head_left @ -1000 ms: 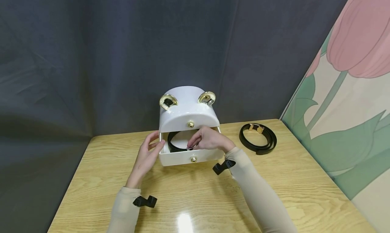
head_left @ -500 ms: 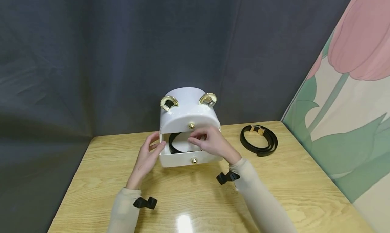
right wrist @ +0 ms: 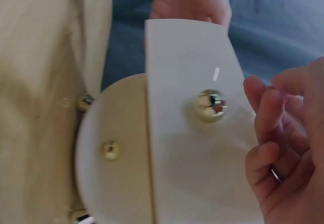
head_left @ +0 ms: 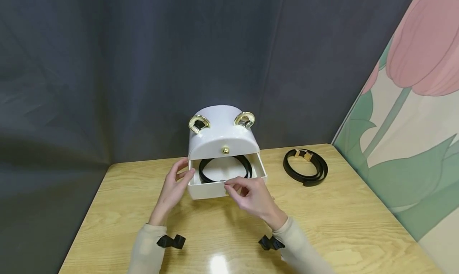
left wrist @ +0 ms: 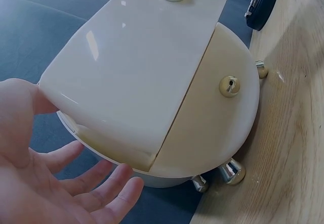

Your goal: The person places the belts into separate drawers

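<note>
my left hand [head_left: 173, 190], fingers relaxed, touches the pulled-out drawer [head_left: 205, 192]; my right hand [head_left: 255, 196], loosely curled by its front, holds nothing i see. the belt [head_left: 247, 164] inside could snag under the casing [head_left: 223, 128] if its coil springs up.

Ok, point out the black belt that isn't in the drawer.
The belt coiled on the table beyond the right hand, gold-coloured fittings showing; the other belt lies coiled inside the open drawer.

The left hand [head_left: 173, 189] was spread, thumb apart from its loosely bent fingers, while the right hand [head_left: 256, 197] curled its fingers in toward the thumb.
</note>
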A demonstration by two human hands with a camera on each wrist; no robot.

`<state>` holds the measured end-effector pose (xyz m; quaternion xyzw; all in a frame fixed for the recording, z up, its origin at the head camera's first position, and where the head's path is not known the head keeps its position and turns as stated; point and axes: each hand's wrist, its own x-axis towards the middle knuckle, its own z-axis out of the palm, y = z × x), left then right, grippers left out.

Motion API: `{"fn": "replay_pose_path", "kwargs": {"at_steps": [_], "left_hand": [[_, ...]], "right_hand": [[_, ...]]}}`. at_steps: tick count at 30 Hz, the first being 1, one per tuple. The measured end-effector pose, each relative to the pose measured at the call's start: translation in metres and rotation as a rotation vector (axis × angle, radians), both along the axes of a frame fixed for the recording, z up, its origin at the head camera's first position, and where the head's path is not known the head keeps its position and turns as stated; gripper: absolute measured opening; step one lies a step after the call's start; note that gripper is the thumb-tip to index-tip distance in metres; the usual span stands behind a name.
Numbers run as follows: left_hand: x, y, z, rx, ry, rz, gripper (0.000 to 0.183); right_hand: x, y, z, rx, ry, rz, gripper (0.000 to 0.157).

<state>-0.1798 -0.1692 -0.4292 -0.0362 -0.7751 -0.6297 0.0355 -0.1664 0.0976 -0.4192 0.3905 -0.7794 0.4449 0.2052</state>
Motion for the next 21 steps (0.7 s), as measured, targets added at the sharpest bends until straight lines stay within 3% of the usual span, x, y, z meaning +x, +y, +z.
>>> {"fn": "replay_pose_path", "kwargs": {"at_steps": [6, 21], "left_hand": [[0.0, 0.001, -0.002, 0.007, 0.002, -0.002, 0.054], [0.0, 0.001, -0.002, 0.017, -0.007, 0.007, 0.055]], "right_hand": [[0.003, 0.006, -0.017, 0.032, -0.029, 0.008, 0.012], [-0.005, 0.01, -0.029, 0.06, -0.075, 0.017, 0.016]]}}
